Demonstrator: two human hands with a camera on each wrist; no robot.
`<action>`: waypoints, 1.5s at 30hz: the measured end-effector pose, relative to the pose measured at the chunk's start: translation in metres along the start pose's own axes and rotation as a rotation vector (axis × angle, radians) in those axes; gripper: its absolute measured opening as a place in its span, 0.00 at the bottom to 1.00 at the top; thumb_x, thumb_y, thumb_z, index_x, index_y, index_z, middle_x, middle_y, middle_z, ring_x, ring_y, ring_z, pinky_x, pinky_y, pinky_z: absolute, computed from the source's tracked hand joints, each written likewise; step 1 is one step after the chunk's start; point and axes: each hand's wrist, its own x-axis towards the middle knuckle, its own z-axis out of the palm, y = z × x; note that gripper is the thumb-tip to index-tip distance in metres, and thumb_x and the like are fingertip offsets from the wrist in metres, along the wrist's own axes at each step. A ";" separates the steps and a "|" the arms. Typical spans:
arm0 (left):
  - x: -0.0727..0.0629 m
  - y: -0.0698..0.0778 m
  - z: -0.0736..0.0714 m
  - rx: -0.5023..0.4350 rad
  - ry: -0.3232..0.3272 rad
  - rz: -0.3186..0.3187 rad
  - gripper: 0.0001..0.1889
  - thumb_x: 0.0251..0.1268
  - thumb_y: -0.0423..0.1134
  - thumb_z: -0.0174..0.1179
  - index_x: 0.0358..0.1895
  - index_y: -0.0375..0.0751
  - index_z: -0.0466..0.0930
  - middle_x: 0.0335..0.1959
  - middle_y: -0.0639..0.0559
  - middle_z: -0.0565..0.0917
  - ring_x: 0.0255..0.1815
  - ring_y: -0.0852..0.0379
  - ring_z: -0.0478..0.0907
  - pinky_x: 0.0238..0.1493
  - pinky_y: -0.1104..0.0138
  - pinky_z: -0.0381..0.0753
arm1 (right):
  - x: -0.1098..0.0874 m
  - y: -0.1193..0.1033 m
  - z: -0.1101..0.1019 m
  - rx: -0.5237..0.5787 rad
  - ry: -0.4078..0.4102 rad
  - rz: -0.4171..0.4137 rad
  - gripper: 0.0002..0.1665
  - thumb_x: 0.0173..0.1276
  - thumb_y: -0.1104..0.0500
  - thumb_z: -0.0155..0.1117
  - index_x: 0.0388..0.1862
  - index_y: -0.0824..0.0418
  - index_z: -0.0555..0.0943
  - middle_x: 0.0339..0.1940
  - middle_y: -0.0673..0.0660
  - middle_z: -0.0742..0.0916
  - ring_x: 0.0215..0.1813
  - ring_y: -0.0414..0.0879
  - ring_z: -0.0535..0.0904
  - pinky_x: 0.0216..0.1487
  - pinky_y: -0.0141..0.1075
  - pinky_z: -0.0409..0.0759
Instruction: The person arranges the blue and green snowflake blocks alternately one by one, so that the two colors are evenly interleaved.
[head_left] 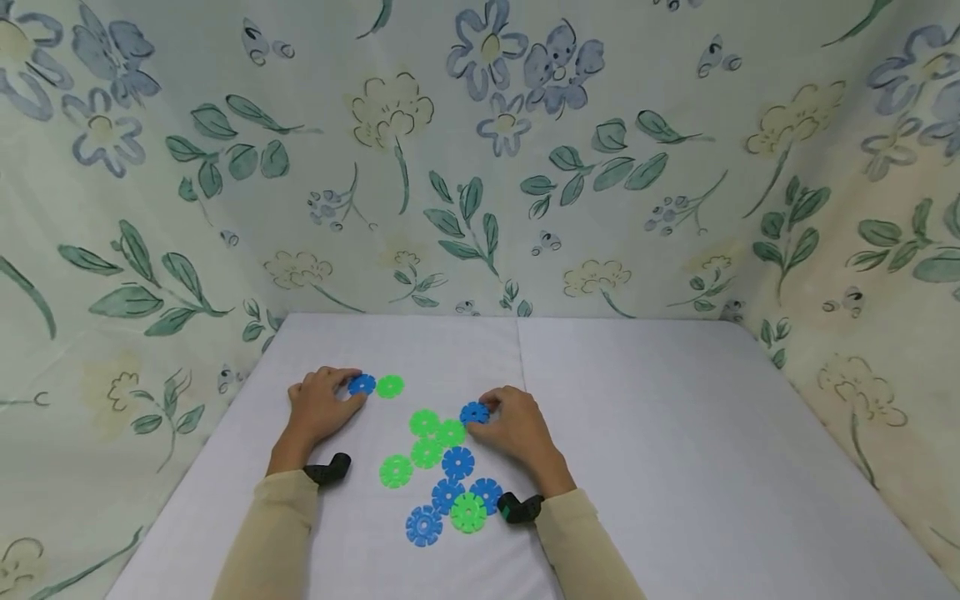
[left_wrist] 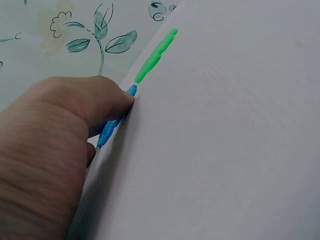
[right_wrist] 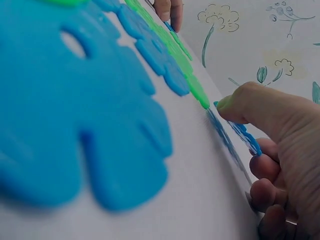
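At the left, my left hand (head_left: 321, 407) pinches a blue notched disc (head_left: 362, 384) between thumb and fingers. In the left wrist view that disc (left_wrist: 116, 120) shows edge-on, close over the cloth, with a green notched disc (left_wrist: 157, 55) just past it. My right hand (head_left: 519, 427) holds another blue notched disc (head_left: 474, 413) by its edge. The right wrist view has this disc (right_wrist: 245, 136) tilted above the cloth, its shadow beneath. Right beside it lies a green notched disc (head_left: 452, 433), at the end of a cluster of green discs.
Nearer the front lie several more discs: a blue one (head_left: 458, 462), a green one (head_left: 468, 512) overlapping blue ones, and a blue one (head_left: 423, 526) at the front. A lone green disc (head_left: 396, 471) is left of them. White cloth covers the table (head_left: 675, 467); a floral curtain (head_left: 480, 208) hangs behind.
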 end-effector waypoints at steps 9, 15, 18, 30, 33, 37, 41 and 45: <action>0.004 0.005 -0.002 0.002 -0.001 0.010 0.26 0.63 0.55 0.62 0.63 0.53 0.79 0.59 0.40 0.78 0.60 0.38 0.71 0.58 0.39 0.55 | 0.001 0.001 -0.003 0.058 0.120 -0.018 0.23 0.49 0.44 0.81 0.42 0.51 0.86 0.37 0.46 0.86 0.37 0.40 0.78 0.39 0.36 0.77; 0.004 0.003 -0.002 -0.009 0.010 0.012 0.25 0.63 0.55 0.62 0.63 0.53 0.79 0.59 0.40 0.78 0.60 0.38 0.71 0.57 0.39 0.55 | 0.005 -0.006 -0.010 0.066 0.233 -0.083 0.25 0.49 0.43 0.81 0.44 0.51 0.86 0.37 0.46 0.87 0.32 0.40 0.76 0.32 0.33 0.74; 0.004 0.003 -0.001 -0.013 0.007 0.014 0.25 0.63 0.55 0.62 0.63 0.53 0.79 0.59 0.40 0.78 0.59 0.38 0.71 0.56 0.40 0.55 | 0.006 -0.007 -0.013 0.051 0.266 -0.124 0.25 0.49 0.43 0.81 0.44 0.51 0.87 0.37 0.47 0.87 0.28 0.38 0.74 0.28 0.31 0.72; 0.006 0.006 0.006 -0.008 0.005 0.013 0.26 0.64 0.55 0.62 0.63 0.53 0.79 0.58 0.40 0.78 0.59 0.38 0.70 0.58 0.39 0.54 | 0.021 -0.012 -0.020 -0.006 0.298 -0.177 0.26 0.49 0.41 0.81 0.45 0.50 0.86 0.38 0.46 0.86 0.25 0.36 0.72 0.25 0.30 0.71; 0.006 0.006 0.006 -0.010 0.011 0.017 0.26 0.63 0.55 0.62 0.63 0.53 0.79 0.58 0.40 0.78 0.59 0.38 0.71 0.58 0.38 0.54 | 0.027 -0.016 -0.019 0.003 0.300 -0.182 0.26 0.49 0.41 0.81 0.46 0.50 0.86 0.38 0.46 0.85 0.26 0.36 0.72 0.26 0.30 0.71; 0.006 0.006 0.006 -0.006 0.013 0.018 0.26 0.63 0.56 0.62 0.63 0.53 0.79 0.57 0.41 0.79 0.58 0.39 0.71 0.57 0.39 0.55 | 0.034 -0.019 -0.016 0.049 0.278 -0.181 0.26 0.51 0.41 0.80 0.47 0.50 0.86 0.39 0.46 0.85 0.26 0.36 0.73 0.27 0.30 0.73; 0.005 0.005 0.005 -0.005 0.017 0.017 0.26 0.63 0.56 0.62 0.63 0.53 0.79 0.58 0.41 0.79 0.59 0.39 0.71 0.57 0.39 0.55 | 0.040 -0.022 -0.011 0.103 0.259 -0.178 0.27 0.51 0.42 0.81 0.48 0.50 0.86 0.40 0.47 0.86 0.26 0.37 0.74 0.28 0.30 0.73; 0.000 0.000 0.001 -0.003 0.009 0.018 0.26 0.63 0.55 0.62 0.63 0.52 0.79 0.59 0.40 0.79 0.59 0.37 0.71 0.57 0.38 0.55 | 0.046 -0.027 -0.001 0.139 0.261 -0.175 0.27 0.51 0.41 0.80 0.49 0.49 0.86 0.40 0.46 0.86 0.26 0.37 0.74 0.28 0.30 0.74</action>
